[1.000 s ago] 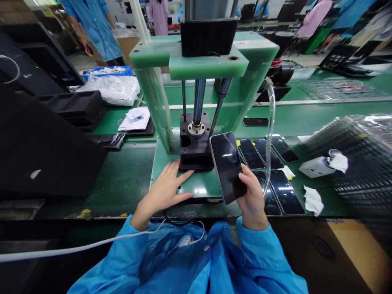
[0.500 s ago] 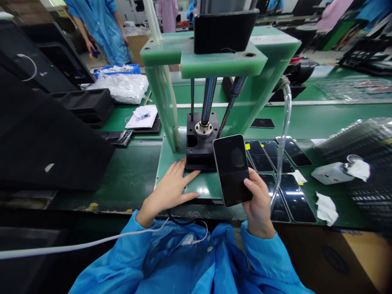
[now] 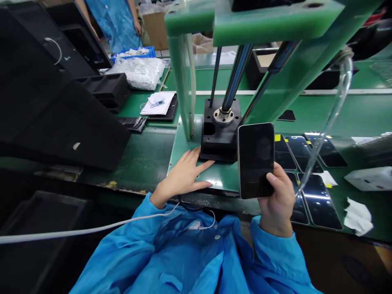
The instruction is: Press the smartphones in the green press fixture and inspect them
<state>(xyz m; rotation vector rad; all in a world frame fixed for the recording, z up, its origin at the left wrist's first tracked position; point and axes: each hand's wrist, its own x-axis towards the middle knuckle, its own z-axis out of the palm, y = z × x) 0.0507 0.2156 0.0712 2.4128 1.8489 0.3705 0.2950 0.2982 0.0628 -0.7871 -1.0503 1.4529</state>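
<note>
My right hand (image 3: 278,202) grips a dark phone (image 3: 255,159) by its lower end, screen facing me and held upright above the bench edge. My left hand (image 3: 183,175) lies flat with fingers stretched out on the green base plate (image 3: 225,181) of a press fixture, fingertips touching the black block (image 3: 219,136) under the steel shaft (image 3: 235,77). Both arms wear blue sleeves.
Several dark phones (image 3: 315,196) lie in rows on the green bench right of the press, with white wipes (image 3: 358,216) and a clear hose (image 3: 332,118). Black trays (image 3: 107,90), a plastic bag (image 3: 137,71) and papers (image 3: 157,102) lie left. A person in blue (image 3: 118,20) stands far back.
The view has moved forward and to the left, closer to the press. My right hand has turned the phone upright and more square to me. My left hand has stayed on the base plate.
</note>
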